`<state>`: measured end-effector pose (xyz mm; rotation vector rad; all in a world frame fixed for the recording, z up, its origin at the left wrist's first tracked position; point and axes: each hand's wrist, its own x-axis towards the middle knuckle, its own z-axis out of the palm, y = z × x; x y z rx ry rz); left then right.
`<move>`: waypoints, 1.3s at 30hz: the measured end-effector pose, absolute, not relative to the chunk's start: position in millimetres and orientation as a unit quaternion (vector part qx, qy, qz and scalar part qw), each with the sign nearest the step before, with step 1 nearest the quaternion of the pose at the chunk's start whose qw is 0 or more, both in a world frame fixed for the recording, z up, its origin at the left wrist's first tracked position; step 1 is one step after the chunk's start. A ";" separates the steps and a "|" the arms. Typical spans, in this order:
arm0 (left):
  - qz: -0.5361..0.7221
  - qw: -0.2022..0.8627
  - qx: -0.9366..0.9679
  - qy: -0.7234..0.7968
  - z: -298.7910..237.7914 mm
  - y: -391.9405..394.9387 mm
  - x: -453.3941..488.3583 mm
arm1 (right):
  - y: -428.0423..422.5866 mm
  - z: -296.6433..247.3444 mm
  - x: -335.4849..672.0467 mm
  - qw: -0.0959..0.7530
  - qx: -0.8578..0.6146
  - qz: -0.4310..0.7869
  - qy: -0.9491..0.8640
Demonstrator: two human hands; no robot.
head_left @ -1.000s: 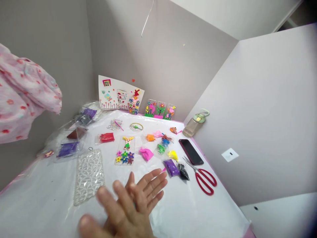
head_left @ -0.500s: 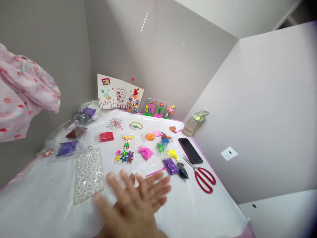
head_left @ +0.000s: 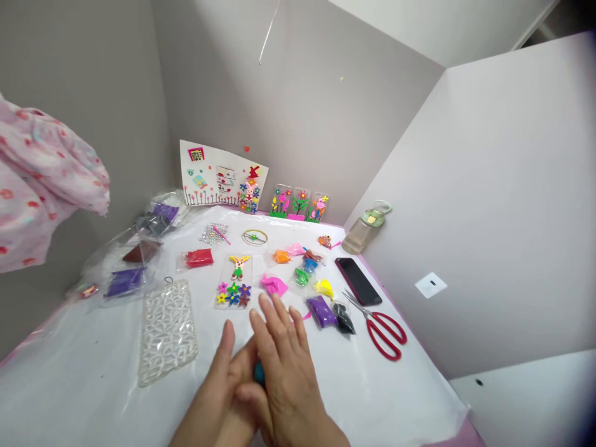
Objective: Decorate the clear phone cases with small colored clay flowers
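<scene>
My left hand [head_left: 216,388] is turned palm up, its thumb raised at the left. Over it lies my right hand [head_left: 288,372], back upward and fingers stretched forward. A small lump of blue clay [head_left: 259,374] shows in the gap between the two palms; most of it is covered. Just beyond the fingertips are a bag of pink clay [head_left: 274,285] and a pink tool [head_left: 305,316], partly hidden by my right hand. A clear card [head_left: 233,301] with a clay rabbit and flowers lies farther back.
Red-handled scissors [head_left: 386,335], a phone [head_left: 358,281] and bagged purple clay [head_left: 321,311] lie right. A white lattice panel [head_left: 167,332] lies left. A bottle [head_left: 365,230] leans at the right wall. Pink floral cloth [head_left: 51,180] hangs at left.
My right hand has shifted to the right across my left palm, and the left thumb now shows. Blue clay has come into sight between the palms. The table things have stayed put.
</scene>
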<state>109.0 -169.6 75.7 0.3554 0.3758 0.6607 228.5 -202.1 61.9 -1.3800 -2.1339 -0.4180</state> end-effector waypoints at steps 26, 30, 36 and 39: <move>0.463 0.647 0.403 0.452 22.5 -160.4 24.3 | -244.3 -25.3 265.2 0.121 -0.516 -0.134 -0.837; 0.451 0.643 0.410 0.464 24.9 -162.2 26.0 | -245.5 -34.1 259.8 0.231 -0.416 -0.257 -0.841; 0.424 0.641 0.442 0.462 26.3 -161.3 25.8 | -244.7 -38.3 249.4 0.268 -0.436 -0.275 -0.814; 0.423 0.642 0.449 0.456 25.1 -161.4 24.6 | -243.7 -36.8 249.3 0.202 -0.458 -0.224 -0.836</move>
